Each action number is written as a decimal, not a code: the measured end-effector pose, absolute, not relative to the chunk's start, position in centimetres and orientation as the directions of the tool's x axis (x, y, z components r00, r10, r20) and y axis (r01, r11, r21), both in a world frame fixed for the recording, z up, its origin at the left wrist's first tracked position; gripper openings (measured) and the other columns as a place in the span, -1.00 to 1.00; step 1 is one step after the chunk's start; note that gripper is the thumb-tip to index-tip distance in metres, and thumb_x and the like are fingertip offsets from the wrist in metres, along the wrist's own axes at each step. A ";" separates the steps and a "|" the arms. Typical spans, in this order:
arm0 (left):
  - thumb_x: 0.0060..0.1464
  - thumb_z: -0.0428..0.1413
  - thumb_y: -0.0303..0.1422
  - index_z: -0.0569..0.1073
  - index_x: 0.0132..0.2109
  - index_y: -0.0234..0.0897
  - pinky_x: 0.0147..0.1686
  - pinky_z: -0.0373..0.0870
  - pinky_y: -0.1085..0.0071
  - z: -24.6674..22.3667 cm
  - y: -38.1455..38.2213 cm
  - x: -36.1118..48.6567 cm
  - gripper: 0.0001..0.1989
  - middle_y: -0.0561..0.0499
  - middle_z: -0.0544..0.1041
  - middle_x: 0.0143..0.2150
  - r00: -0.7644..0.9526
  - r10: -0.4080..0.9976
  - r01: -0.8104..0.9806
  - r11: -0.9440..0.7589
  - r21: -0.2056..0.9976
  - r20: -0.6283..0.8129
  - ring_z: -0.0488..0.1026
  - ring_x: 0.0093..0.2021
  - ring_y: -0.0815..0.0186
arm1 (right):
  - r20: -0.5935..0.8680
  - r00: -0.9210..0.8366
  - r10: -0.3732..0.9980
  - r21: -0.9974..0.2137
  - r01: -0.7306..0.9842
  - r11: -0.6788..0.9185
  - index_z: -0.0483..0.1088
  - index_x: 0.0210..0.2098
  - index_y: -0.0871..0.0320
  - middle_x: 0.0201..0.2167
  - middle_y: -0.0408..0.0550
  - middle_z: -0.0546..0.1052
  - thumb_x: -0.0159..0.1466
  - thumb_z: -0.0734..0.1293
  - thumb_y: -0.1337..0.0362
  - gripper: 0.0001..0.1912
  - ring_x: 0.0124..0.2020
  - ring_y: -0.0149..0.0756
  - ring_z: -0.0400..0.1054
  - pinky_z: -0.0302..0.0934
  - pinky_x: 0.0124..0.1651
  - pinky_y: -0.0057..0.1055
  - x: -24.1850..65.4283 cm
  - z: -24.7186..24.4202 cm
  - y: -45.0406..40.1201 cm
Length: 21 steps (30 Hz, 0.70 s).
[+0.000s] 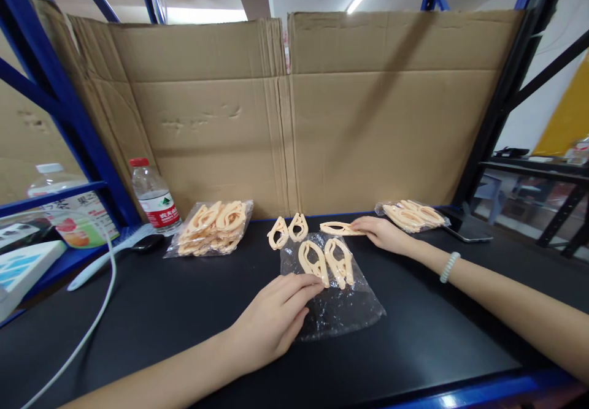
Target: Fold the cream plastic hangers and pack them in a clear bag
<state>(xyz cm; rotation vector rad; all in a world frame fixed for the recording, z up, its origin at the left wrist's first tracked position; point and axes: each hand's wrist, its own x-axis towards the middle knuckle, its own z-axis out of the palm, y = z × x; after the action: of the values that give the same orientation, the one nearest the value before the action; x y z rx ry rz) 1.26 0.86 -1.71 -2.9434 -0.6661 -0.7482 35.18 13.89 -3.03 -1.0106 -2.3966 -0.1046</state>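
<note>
A clear plastic bag (340, 314) lies flat on the black table, with two cream plastic clips (339, 262) in its upper part. My left hand (278, 314) has its fingers together at the lower end of the left clip (313, 259), pressing it or the bag there. Behind the bag, my right hand (380, 232) closes its fingertips on the right end of another cream clip (337, 229). Two more loose clips (277, 233) stand side by side just behind the bag's upper left edge.
Packed bags of clips lie at the back left (214, 228) and back right (413, 214). A red-capped bottle (157, 203), a pale brush (108, 259) and a white cable (108, 292) are left. A phone (468, 230) lies right. Cardboard (368, 108) walls the back.
</note>
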 end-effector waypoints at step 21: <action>0.22 -0.07 -0.55 0.24 0.19 -0.29 0.03 0.41 0.24 -2.0 1.2 1.5 -0.60 -0.15 0.39 0.14 0.778 0.387 0.421 -0.906 0.047 0.496 0.39 0.08 0.20 | 0.450 -0.765 0.460 0.439 0.638 0.633 0.40 0.09 0.19 -0.02 0.15 0.52 0.42 0.11 0.09 -0.58 -0.08 -0.05 0.45 0.38 -0.15 -0.17 32.6 -3.1 -9.9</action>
<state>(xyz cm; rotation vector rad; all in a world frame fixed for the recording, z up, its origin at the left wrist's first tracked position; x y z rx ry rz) 1.54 1.18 -2.02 -2.8987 -0.6593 -0.7862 32.55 -9.90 -3.11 -0.8859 -2.5607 -0.8558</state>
